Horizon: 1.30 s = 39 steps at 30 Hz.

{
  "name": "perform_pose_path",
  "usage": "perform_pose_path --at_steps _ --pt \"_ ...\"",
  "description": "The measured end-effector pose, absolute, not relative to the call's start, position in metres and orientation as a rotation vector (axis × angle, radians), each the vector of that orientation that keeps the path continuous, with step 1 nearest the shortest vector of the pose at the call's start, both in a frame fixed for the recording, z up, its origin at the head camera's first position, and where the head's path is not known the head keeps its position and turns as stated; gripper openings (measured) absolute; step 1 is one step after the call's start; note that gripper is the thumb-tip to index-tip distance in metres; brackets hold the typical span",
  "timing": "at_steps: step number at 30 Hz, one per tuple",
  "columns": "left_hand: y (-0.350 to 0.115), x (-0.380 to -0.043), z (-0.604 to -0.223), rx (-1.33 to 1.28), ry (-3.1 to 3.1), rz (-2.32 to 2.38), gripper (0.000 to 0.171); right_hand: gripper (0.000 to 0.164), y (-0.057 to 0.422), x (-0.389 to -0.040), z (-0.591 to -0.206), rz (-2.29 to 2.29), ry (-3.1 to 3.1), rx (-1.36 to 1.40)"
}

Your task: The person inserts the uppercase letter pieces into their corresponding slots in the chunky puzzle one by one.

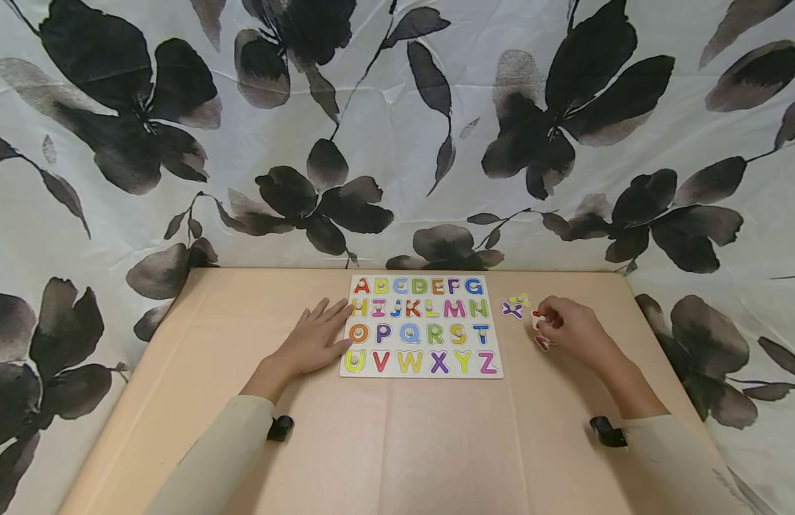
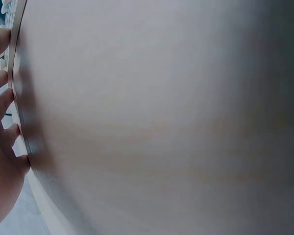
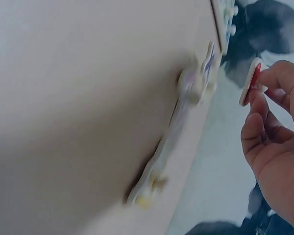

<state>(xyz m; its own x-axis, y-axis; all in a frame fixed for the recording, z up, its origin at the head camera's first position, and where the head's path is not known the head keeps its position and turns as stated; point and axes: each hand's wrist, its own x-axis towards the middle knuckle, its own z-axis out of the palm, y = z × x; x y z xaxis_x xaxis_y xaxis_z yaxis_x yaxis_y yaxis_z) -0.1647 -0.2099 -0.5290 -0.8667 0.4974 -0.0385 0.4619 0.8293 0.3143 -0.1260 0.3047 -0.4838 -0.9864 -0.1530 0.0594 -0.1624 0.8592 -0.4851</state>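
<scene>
A white alphabet puzzle board (image 1: 422,372) with coloured letters lies at the middle of the tan table (image 1: 397,443). My left hand (image 1: 320,336) lies flat beside the board's left edge, fingers straight and touching it; the left wrist view shows those fingers (image 2: 2,98) against the board edge. My right hand (image 1: 565,329) is right of the board and pinches a small red and white piece (image 1: 536,317), seen edge-on in the right wrist view (image 3: 250,83). A purple piece (image 1: 512,310) and a yellow piece (image 1: 520,299) lie loose left of that hand. Another red piece (image 1: 542,344) sits under it.
A white cloth with black flower prints (image 1: 397,129) hangs behind the table and at both sides. The table's back edge runs just behind the board. Bare tabletop stretches in front of the board toward me.
</scene>
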Motion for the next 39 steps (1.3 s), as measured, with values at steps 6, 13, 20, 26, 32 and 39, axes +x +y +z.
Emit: perform_pose_path --at_steps 6,13,20,26,32,39 --pt "-0.211 -0.163 -0.528 0.765 2.892 0.448 0.074 0.014 0.269 -0.134 -0.486 0.911 -3.004 0.348" --pt "-0.212 -0.161 -0.527 0.769 2.877 0.464 0.074 0.014 0.224 -0.141 -0.492 1.054 -3.014 0.471" --pt "-0.213 -0.163 -0.526 0.79 2.885 0.461 0.073 0.012 0.178 -0.142 -0.49 1.165 -3.041 0.561" --pt "-0.212 -0.164 -0.524 0.792 2.871 0.489 0.072 0.008 0.139 -0.14 -0.494 1.261 -2.986 0.678" --pt "-0.212 -0.164 -0.525 0.79 2.865 0.483 0.072 0.013 0.099 -0.134 -0.5 1.323 -2.974 0.719" --pt "-0.215 -0.162 -0.528 0.788 2.871 0.47 0.072 0.019 0.058 -0.132 -0.507 1.298 -2.974 0.688"
